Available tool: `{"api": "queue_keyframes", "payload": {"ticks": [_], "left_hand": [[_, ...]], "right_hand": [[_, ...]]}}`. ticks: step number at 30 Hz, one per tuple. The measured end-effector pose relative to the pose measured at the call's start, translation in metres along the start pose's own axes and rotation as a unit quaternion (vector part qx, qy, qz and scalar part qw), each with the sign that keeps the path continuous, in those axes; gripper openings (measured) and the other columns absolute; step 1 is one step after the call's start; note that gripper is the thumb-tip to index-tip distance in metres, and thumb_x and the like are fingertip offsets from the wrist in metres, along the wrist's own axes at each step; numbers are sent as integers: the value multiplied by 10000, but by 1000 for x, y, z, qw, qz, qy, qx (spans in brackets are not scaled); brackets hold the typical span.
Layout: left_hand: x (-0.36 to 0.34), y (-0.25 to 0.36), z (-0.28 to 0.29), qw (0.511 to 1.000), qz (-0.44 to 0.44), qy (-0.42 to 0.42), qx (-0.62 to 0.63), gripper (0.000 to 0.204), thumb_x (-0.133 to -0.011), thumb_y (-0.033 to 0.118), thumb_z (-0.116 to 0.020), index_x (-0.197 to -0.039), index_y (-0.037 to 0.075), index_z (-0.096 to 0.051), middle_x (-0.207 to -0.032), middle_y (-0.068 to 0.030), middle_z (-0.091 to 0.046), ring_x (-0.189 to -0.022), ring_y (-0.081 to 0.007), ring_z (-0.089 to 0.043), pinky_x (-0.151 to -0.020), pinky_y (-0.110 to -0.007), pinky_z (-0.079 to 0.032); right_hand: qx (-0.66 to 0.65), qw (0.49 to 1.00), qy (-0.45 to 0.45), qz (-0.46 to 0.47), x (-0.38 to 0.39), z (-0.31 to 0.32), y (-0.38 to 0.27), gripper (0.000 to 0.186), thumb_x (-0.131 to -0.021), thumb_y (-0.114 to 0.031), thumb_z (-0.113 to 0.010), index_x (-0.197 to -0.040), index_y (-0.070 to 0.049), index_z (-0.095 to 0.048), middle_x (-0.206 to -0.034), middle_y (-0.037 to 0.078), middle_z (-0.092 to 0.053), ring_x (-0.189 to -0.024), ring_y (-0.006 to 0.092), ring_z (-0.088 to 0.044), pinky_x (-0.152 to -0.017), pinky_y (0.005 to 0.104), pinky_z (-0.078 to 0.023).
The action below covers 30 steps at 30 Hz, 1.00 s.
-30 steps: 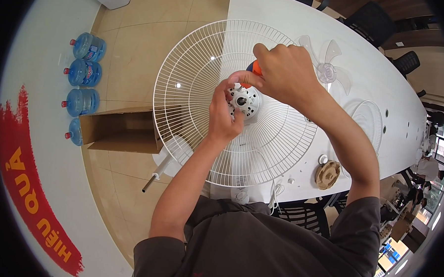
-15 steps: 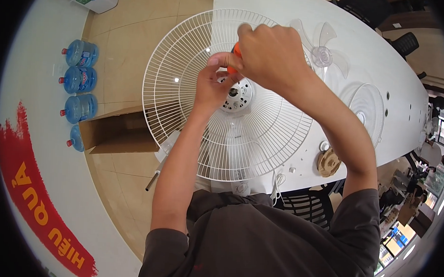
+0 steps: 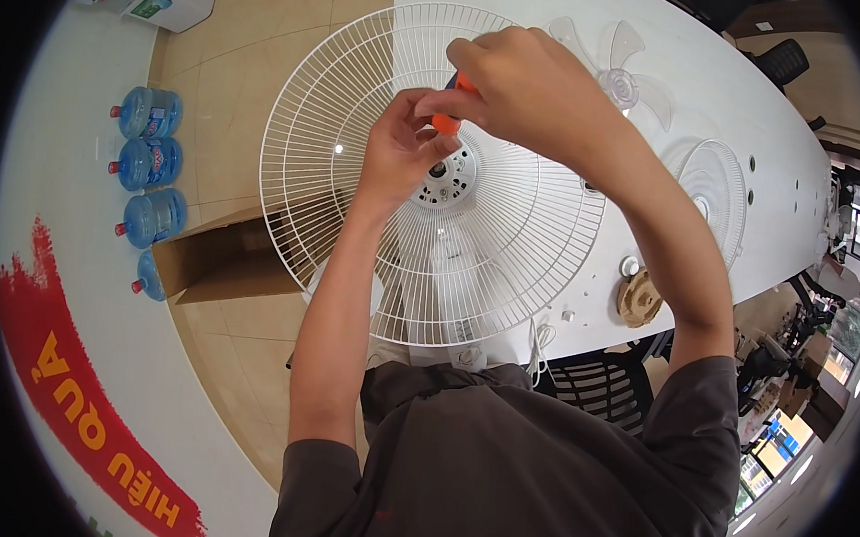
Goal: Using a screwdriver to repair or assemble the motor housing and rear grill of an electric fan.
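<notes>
My right hand (image 3: 510,85) is closed on an orange and dark blue screwdriver handle (image 3: 445,122), above the middle of a white wire fan guard (image 3: 329,163). My left hand (image 3: 402,147) is just left of and below it, fingers curled near the handle's lower end; what they hold is hidden. Beneath both hands sits the fan's motor front (image 3: 453,185), a white round plate with holes around a dark centre. A clear fan blade (image 3: 618,87) lies on the white table (image 3: 747,258) at the upper right.
Another guard (image 3: 721,202), a cardboard piece (image 3: 640,299), small white parts (image 3: 630,266) and a cable (image 3: 541,355) lie rightward. An open cardboard box (image 3: 221,259) and several water bottles (image 3: 149,213) stand on the left. Black chairs (image 3: 780,61) line the table; people (image 3: 847,277) are at far right.
Both hands have shifted up and left in the picture, along with the fan guard and surrounding table. The left hand now sits higher above the motor, showing more of its plate.
</notes>
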<state>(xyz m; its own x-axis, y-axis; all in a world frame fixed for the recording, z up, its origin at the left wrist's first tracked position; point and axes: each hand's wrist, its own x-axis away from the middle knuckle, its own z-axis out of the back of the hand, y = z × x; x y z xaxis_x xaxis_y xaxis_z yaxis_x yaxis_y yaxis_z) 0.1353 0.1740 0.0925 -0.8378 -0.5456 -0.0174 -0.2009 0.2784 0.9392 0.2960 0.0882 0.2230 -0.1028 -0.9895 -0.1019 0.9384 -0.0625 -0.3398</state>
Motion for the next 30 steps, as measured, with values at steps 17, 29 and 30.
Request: {"api": "queue_keyframes", "payload": {"ticks": [17,29,30], "left_hand": [[-2,0,8,996,58,-9,-72,337,-1001,219,-686,-1249,-8,-674,-1057,-69,-732,-985,-155,-680,-897,-311,-544],[-2,8,2,999,23,4,-29,258,-993,153,-680,-1184,-20,-701,-1010,-70,-728,-1020,-160,-672,-935,-333,-534],[-3,8,6,996,38,-21,-80,305,-990,234,-706,-1173,-10,-713,-1000,-73,-735,-1022,-152,-670,-917,-324,-538]], "right_hand": [[68,976,-166,-125,-4,13,-15,329,-796,-232,-798,-1013,-2,-707,-1062,159,-689,-881,313,-724,-697,378,-581],[69,993,-78,-53,5,12,-13,296,-777,-217,-817,-923,8,-691,-956,122,-684,-752,319,-709,-652,393,-575],[52,998,3,-21,8,9,-13,295,-777,-228,-818,-906,6,-691,-936,127,-691,-746,317,-710,-646,392,-573]]}}
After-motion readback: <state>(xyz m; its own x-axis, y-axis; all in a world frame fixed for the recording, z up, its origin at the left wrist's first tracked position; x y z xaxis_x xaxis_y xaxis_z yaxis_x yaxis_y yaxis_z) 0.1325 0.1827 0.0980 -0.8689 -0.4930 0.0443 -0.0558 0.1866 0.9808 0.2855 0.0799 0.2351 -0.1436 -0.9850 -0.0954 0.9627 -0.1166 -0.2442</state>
